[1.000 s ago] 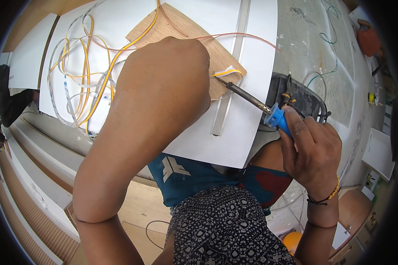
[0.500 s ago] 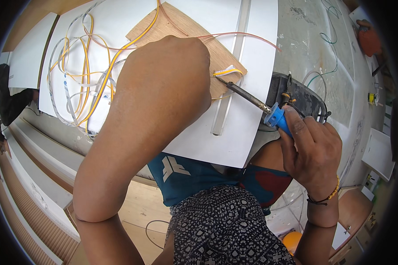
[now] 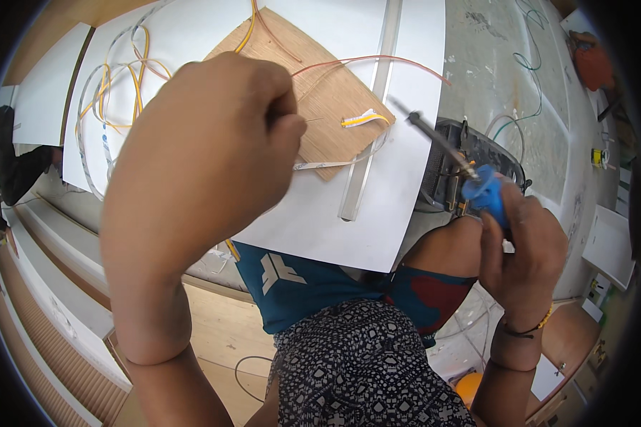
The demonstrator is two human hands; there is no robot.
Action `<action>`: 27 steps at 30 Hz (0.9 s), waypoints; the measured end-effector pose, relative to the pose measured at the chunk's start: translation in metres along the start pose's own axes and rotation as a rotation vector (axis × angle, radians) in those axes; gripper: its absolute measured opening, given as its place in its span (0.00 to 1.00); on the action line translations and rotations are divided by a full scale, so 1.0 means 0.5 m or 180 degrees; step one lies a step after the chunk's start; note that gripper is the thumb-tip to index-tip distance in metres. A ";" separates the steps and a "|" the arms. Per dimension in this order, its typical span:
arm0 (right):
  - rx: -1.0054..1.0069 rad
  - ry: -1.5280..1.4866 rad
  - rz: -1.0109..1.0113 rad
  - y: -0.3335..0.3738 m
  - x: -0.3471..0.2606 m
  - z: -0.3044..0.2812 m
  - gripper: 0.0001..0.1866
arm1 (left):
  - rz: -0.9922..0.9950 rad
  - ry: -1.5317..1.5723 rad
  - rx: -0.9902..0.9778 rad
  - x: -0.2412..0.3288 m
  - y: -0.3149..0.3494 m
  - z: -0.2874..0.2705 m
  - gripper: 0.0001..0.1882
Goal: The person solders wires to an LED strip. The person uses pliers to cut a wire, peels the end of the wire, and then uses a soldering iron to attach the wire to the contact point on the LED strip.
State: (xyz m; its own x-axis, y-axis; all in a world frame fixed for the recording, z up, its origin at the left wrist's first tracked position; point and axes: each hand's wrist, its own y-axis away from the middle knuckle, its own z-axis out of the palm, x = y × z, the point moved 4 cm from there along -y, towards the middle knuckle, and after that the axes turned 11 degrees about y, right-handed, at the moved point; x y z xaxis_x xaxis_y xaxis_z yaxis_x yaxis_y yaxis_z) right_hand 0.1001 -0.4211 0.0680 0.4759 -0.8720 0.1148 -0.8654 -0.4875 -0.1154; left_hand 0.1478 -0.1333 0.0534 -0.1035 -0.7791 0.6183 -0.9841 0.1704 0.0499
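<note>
My right hand (image 3: 527, 249) grips the blue handle of a soldering iron (image 3: 440, 142), its tip pointing up and left, apart from the work. My left hand (image 3: 206, 142) is curled over the left part of a wooden board (image 3: 335, 99), fingertips pinched. A thin wire seems to poke out from them; the rest is hidden by the hand. On the board's right corner lies a short yellow-and-white LED strip (image 3: 367, 119). A red wire (image 3: 406, 61) arcs from behind my left hand past the board. A pale strip (image 3: 327, 165) curves along the board's lower edge.
Under the board is a white panel (image 3: 306, 228), with a clear channel (image 3: 360, 188) across it. Loops of yellow and white strip (image 3: 107, 92) lie on the left. A black case (image 3: 502, 153) stands on the floor at right. Someone's dark-clothed leg (image 3: 14, 156) shows far left.
The soldering iron has come away from the LED strip, up and right. My left hand has drawn back left, uncovering more of the wooden board.
</note>
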 end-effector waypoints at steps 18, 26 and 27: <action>0.1200 -0.0884 0.3024 0.150 0.486 0.330 0.16 | -0.0463 0.0963 -0.0370 0.034 0.149 0.013 0.11; 0.1706 -0.1353 0.2822 0.107 0.419 0.304 0.19 | -0.0093 0.0908 0.0169 0.032 0.140 0.054 0.09; 0.2020 -0.1283 0.2700 0.130 0.410 0.313 0.20 | -0.0010 0.0951 0.0301 0.036 0.136 0.059 0.09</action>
State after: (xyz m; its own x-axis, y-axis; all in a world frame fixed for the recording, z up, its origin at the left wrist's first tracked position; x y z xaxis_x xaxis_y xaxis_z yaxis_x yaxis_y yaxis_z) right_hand 0.1660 -0.6383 -0.0704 -0.1116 -0.8265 -0.5518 -0.7516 0.4334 -0.4972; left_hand 0.0749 -0.1537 0.0450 -0.0673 -0.5655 0.8220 -0.9949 0.1004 -0.0124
